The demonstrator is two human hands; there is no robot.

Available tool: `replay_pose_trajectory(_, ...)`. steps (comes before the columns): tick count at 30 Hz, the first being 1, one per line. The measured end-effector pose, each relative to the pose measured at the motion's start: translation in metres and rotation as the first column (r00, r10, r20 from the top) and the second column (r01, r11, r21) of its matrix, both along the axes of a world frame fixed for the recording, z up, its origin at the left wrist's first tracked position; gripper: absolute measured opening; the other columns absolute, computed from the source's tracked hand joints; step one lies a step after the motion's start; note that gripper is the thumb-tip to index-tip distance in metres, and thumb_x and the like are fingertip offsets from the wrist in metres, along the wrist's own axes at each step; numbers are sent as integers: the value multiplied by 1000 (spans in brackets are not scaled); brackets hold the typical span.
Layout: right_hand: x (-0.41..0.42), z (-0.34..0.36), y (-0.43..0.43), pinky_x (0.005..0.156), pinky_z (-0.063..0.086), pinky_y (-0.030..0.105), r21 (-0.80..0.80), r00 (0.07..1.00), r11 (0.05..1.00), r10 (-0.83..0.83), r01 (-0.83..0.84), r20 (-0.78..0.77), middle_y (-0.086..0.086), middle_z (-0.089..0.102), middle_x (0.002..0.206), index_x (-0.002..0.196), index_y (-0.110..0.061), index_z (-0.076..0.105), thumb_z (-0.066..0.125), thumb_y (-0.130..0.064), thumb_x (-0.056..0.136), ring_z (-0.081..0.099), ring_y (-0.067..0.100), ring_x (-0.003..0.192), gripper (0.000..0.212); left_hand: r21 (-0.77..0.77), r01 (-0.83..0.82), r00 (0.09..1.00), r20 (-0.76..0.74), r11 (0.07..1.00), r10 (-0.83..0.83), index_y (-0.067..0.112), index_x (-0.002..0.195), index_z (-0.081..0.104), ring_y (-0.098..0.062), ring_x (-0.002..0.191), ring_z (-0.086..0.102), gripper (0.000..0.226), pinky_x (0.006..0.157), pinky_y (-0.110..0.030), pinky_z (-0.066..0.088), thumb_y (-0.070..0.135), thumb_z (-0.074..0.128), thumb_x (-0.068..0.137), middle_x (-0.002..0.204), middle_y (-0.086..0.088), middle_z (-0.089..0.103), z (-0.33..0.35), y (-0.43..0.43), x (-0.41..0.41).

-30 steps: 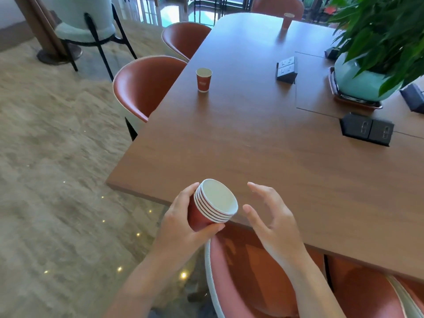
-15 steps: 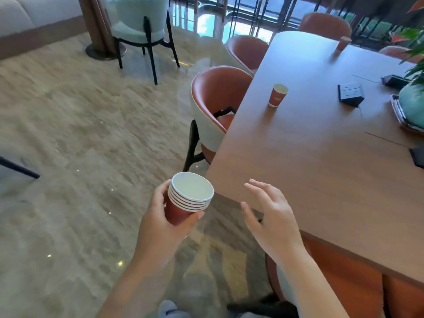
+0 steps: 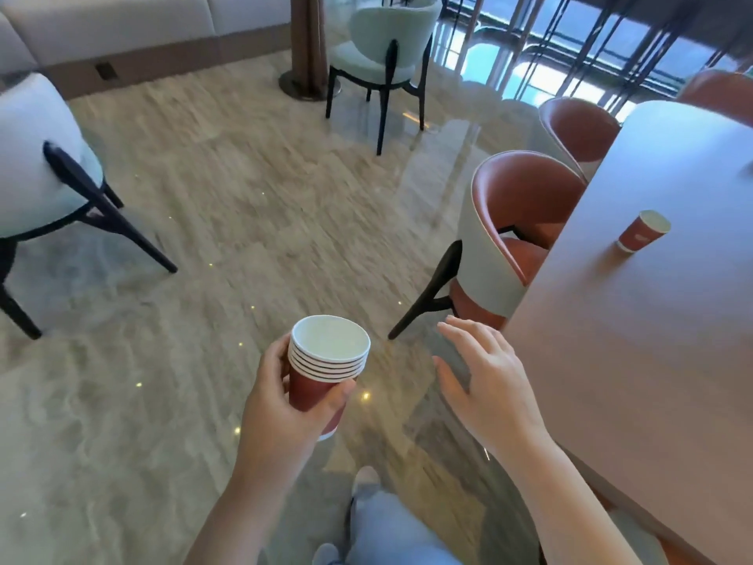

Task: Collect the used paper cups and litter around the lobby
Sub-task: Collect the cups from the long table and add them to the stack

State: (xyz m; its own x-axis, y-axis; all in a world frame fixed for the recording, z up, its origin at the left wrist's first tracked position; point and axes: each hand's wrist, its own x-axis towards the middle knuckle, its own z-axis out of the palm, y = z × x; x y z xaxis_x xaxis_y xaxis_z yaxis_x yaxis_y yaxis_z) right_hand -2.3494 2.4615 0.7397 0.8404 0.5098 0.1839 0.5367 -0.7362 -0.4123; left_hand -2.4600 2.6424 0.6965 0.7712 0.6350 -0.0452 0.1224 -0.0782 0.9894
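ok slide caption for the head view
Left hand grips a stack of red paper cups; open right hand hovers beside the table, where one cup stands.

Bright daylight enters through the tall dark-framed windows [image 3: 550, 55] at upper right. The glossy beige stone floor [image 3: 203, 238] carries a pale glare band below them, plus small pinpoint reflections. Floor texture is streaked by motion blur; the stack of red paper cups [image 3: 326, 360] is comparatively sharp. The far end of the brown wooden worktop [image 3: 672, 157] is washed out bluish. Wide-angle bending shows at left and top edges.
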Motion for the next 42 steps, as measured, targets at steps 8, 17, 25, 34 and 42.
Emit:
replay_pose_trajectory(8,90,-19,56,96,39,40,50,999,999,20,-19,-27,7,61,119,116,-8,61,66,-16,81,53,29,115,36,72,-7,1000,-6,997,7,61,100,45,13,95,57,63,74,-7,45,56,76,45,102,40,57,-10,55,83)
replay_pose_trajectory(17,239,12,74,102,39,40,184,988,971,-155,154,-8,7,59,123,119,-8,59,65,-16,82,49,26,119,38,175,185,980,39,967,-194,58,104,46,10,96,56,65,70,-5,44,58,77,47,105,37,57,27,99,261)
replay_pose_trajectory(25,300,6,62,99,43,43,201,946,925,-323,321,-25,5,60,120,116,-11,60,66,-17,81,51,24,116,36,88,362,931,18,928,-365,59,103,48,11,94,57,66,67,-2,43,54,75,43,103,36,58,18,88,357)
replay_pose_trajectory(34,374,-11,54,95,47,44,132,822,814,-570,565,-6,8,63,118,116,-10,61,69,-17,78,57,25,111,39,45,592,806,-6,805,-592,50,109,48,10,95,57,69,68,-4,44,54,75,46,103,35,59,13,87,484)
replay_pose_trajectory(42,465,11,90,94,44,41,166,720,721,-690,673,73,10,65,116,114,-9,62,68,-21,80,59,25,108,37,49,713,700,5,700,-714,56,107,47,5,94,60,68,75,-24,50,54,76,46,103,31,61,26,114,615)
